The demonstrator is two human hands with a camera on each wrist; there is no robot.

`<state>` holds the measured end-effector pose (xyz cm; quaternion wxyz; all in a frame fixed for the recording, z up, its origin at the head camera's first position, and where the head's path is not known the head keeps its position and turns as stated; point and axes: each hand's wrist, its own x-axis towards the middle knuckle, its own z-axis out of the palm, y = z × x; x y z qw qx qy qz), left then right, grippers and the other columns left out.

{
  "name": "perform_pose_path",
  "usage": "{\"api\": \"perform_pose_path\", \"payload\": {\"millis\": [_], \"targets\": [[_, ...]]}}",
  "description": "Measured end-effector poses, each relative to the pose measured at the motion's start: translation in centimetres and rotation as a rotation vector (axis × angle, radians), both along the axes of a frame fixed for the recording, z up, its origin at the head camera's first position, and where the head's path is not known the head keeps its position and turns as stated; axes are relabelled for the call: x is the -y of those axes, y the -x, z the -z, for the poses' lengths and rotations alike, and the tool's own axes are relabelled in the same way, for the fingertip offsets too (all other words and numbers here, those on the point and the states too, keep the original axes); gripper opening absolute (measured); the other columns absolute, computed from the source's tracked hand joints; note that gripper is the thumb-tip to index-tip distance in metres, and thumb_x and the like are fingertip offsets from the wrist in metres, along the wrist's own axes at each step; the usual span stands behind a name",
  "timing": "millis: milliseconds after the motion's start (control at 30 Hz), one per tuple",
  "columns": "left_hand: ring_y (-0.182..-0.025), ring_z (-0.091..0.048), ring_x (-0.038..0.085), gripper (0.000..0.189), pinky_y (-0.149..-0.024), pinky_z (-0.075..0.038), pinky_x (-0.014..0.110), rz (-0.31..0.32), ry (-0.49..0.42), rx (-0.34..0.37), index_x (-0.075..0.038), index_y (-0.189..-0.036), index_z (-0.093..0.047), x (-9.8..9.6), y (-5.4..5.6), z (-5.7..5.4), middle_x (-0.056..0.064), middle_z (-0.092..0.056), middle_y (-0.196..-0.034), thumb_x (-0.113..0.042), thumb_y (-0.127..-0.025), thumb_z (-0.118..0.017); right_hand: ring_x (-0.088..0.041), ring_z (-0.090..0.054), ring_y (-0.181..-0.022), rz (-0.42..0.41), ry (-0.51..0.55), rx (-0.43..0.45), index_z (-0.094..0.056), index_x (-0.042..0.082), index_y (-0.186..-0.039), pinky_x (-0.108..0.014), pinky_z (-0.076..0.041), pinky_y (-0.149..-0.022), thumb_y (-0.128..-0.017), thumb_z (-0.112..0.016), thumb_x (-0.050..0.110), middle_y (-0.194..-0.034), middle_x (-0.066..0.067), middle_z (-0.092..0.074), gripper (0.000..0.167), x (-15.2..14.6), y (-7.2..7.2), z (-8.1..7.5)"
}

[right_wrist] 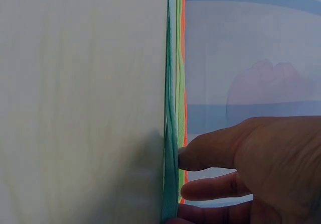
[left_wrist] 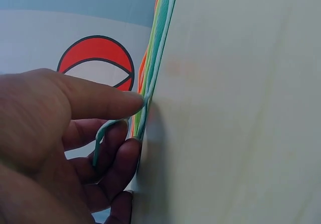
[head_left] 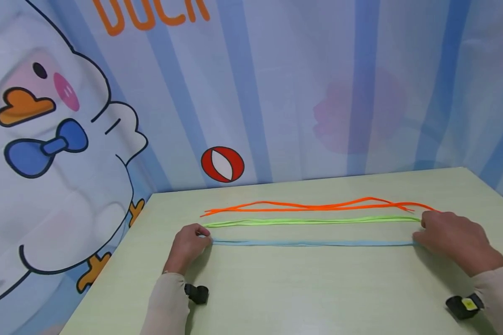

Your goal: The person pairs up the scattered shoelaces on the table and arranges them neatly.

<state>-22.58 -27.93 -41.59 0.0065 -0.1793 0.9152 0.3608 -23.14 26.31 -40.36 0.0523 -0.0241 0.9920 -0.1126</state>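
A light blue shoelace (head_left: 310,243), laid double, stretches straight across the table between the two hands. My left hand (head_left: 189,246) pinches its left end between thumb and fingers. A short loose tip (left_wrist: 96,151) of it dangles over the curled fingers in the left wrist view. At the other end my right hand (head_left: 458,239) grips the blue lace, thumb against it in the right wrist view. Just beyond lies a green shoelace (head_left: 310,221), parallel to the blue one. Farthest back is an orange shoelace (head_left: 276,210), its strands crossing and bowed apart.
The laces lie on a pale wooden table (head_left: 310,288). Behind its far edge hangs a blue striped cloth (head_left: 293,102) printed with a duck and a red ball. Small black cameras are worn at both wrists.
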Motion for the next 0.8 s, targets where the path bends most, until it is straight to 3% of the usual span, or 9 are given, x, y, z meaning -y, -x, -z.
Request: {"api": "perform_pose_path", "payload": {"millis": [267, 400, 533, 667, 800], "targets": [[-0.098, -0.052, 0.029, 0.026, -0.081, -0.046, 0.04, -0.038, -0.032, -0.033, -0.006, -0.113, -0.065, 0.4, -0.1, 0.0, 0.012, -0.062, -0.111, -0.025, -0.095, -0.064, -0.024, -0.045, -0.061, -0.003, 0.031, -0.041, -0.051, 0.007, -0.078, -0.041, -0.035, -0.055, -0.09, -0.054, 0.021, -0.068, -0.008, -0.045, 0.018, -0.3, -0.3, -0.1], [-0.092, -0.053, 0.028, 0.03, -0.077, -0.045, 0.039, -0.055, 0.01, -0.046, -0.004, -0.113, -0.066, 0.3, 0.0, 0.0, 0.011, -0.063, -0.105, -0.028, -0.096, -0.058, -0.023, -0.046, -0.061, -0.019, 0.058, -0.055, -0.055, 0.005, -0.085, -0.04, -0.035, -0.053, -0.093, -0.055, 0.025, -0.068, -0.006, -0.047, 0.021, -0.2, -0.6, 0.0], [-0.087, -0.054, 0.027, 0.028, -0.072, -0.045, 0.038, -0.063, 0.084, -0.043, -0.005, -0.11, -0.066, -0.3, 0.1, -0.1, 0.01, -0.063, -0.097, -0.028, -0.096, -0.055, -0.02, -0.047, -0.061, -0.055, 0.069, -0.088, -0.06, 0.0, -0.102, -0.038, -0.037, -0.051, -0.095, -0.056, 0.027, -0.073, -0.005, -0.053, 0.029, 0.2, -0.6, 0.1], [-0.085, -0.055, 0.026, 0.024, -0.071, -0.045, 0.038, -0.038, 0.151, -0.061, -0.008, -0.106, -0.066, -1.5, 0.2, -0.6, 0.008, -0.063, -0.095, -0.027, -0.096, -0.054, -0.019, -0.049, -0.062, -0.093, 0.076, -0.118, -0.06, -0.005, -0.116, -0.038, -0.039, -0.051, -0.095, -0.058, 0.028, -0.084, -0.007, -0.061, 0.04, 1.1, -0.2, -0.2], [-0.086, -0.056, 0.025, 0.024, -0.073, -0.047, 0.039, 0.002, 0.167, -0.113, -0.009, -0.107, -0.068, -2.6, 0.6, -1.0, 0.005, -0.065, -0.097, -0.026, -0.096, -0.055, -0.018, -0.052, -0.063, -0.125, 0.062, -0.15, -0.06, -0.007, -0.116, -0.037, -0.043, -0.051, -0.094, -0.06, 0.026, -0.092, -0.014, -0.065, 0.04, 2.5, 0.5, -0.7]]}}
